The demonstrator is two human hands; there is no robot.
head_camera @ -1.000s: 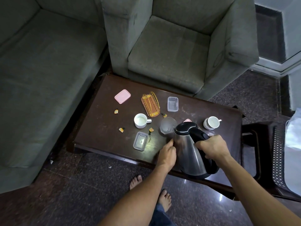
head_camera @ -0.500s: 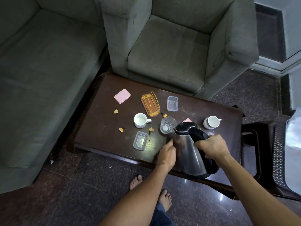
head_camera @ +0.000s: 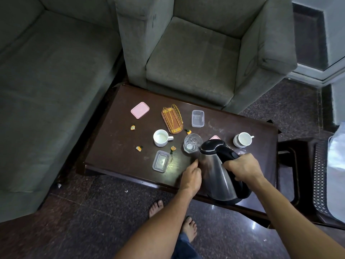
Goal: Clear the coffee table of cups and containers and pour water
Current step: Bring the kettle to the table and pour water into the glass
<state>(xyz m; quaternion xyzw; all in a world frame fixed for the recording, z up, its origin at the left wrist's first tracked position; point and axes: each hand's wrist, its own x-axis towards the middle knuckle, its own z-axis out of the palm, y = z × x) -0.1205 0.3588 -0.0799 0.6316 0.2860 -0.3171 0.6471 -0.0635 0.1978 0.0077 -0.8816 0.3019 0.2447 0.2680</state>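
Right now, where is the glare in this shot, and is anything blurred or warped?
Head view: dim overall, one bright glare patch on the coffee table beside the near clear container; small light reflections on the glossy floor; the wide-angle lens bows the sofa edges; kettle and glass look sharp.

A stainless-steel kettle with black lid and handle tilts, its spout over a clear glass tumbler. Left of the tumbler stands a white mug, right a white cup. One clear plastic tub lies beyond the tumbler, another tub nearer-left.
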